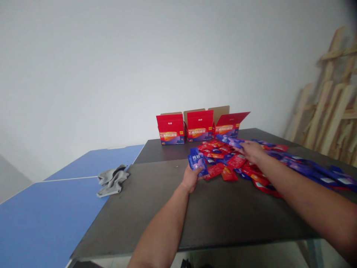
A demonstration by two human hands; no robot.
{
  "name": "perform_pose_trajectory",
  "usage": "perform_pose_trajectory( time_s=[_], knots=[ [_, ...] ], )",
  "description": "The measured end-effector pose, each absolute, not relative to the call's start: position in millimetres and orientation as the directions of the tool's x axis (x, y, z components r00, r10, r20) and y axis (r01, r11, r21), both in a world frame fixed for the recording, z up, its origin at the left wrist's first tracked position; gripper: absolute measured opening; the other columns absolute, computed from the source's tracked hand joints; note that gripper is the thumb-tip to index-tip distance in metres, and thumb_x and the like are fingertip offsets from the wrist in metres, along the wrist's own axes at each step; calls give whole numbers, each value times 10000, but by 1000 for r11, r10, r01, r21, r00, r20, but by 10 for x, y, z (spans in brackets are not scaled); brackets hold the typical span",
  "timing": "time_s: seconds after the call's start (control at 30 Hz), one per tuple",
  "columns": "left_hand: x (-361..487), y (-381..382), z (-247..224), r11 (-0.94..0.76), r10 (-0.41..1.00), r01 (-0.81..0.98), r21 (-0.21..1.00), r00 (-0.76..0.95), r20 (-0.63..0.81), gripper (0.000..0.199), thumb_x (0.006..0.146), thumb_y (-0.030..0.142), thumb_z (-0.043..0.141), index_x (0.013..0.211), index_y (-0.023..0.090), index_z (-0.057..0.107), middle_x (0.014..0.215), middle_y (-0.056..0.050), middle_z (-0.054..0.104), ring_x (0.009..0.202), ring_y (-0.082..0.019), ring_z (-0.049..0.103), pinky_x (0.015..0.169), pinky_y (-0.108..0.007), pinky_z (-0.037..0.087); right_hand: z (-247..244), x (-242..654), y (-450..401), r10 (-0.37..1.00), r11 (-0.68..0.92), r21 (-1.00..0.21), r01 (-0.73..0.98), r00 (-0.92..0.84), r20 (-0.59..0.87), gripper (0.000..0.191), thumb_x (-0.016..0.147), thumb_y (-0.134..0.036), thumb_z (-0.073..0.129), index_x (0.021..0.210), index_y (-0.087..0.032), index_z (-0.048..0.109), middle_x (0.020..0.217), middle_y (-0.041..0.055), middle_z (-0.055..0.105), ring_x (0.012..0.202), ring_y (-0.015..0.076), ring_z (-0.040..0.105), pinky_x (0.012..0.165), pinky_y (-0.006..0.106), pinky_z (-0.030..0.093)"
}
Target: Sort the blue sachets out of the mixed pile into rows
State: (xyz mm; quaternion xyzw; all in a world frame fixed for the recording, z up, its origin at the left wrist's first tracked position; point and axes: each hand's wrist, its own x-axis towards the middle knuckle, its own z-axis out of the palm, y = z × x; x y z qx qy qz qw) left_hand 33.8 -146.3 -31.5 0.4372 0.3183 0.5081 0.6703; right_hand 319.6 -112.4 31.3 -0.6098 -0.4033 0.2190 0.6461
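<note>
My left hand (192,178) grips a blue-purple pouch (196,160) with white lettering, thumb across its front, just above the dark table. Further right, my right hand (251,150) is closed on another blue pouch (230,141), which it holds over a heap of red pouches (235,160). Some blue pouches lie mixed into that heap. To the right of it, partly behind my right forearm, spreads a long pile of blue pouches (315,172).
Three red cartons with raised flaps stand at the back: left (171,130), middle (200,126) and right (227,128). A grey cloth (113,180) lies at the left edge of the dark table (150,197), beside a blue table (55,216). Wooden frames (329,111) lean against the wall.
</note>
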Motion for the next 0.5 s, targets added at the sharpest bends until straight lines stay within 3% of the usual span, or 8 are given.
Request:
perform_pose_trajectory(
  time_s=[0.1, 0.13, 0.23, 0.37, 0.5],
  knots=[
    [326, -1448, -318, 90, 967, -412, 907, 255, 20, 506, 641, 262, 741, 1096, 202, 528, 985, -55, 636, 776, -183, 639, 656, -374, 563, 203, 2779, -1222, 872, 190, -982, 3, 458, 170, 79, 764, -110, 546, 756, -184, 522, 791, 36, 648, 739, 147, 655, 693, 279, 580],
    [322, -1441, -317, 84, 971, -418, 905, 240, 21, 505, 639, 269, 742, 1093, 206, 530, 986, -53, 635, 782, -182, 638, 660, -369, 561, 161, 2613, -1269, 927, 194, -966, -172, 354, 124, 88, 750, -115, 569, 801, -185, 554, 842, 38, 664, 778, 146, 659, 710, 266, 578],
    [313, -1415, -318, 54, 984, -449, 892, 178, 30, 519, 631, 276, 743, 1098, 212, 527, 980, -48, 638, 792, -174, 638, 671, -347, 552, 16, 2100, -1426, 995, 101, -872, -479, 65, 80, 312, 666, -95, 654, 945, -222, 598, 930, 12, 682, 828, 142, 662, 747, 259, 566],
    [306, -1387, -338, -22, 992, -475, 880, 97, 77, 516, 620, 292, 747, 1080, 202, 533, 934, -42, 646, 743, -145, 631, 682, -312, 533, -189, 1593, -1571, 999, 7, -856, -516, -31, 26, 419, 618, -136, 718, 997, -254, 584, 927, 8, 688, 795, 177, 669, 727, 344, 568],
    [299, -1389, -363, -81, 990, -429, 900, 72, 123, 436, 620, 310, 742, 996, 174, 569, 866, -29, 649, 667, -119, 607, 651, -266, 511, -302, 1470, -1606, 998, -9, -959, -282, 59, -27, 434, 628, -300, 748, 1022, -227, 581, 831, 26, 690, 625, 173, 649, 588, 334, 548]
  ],
)
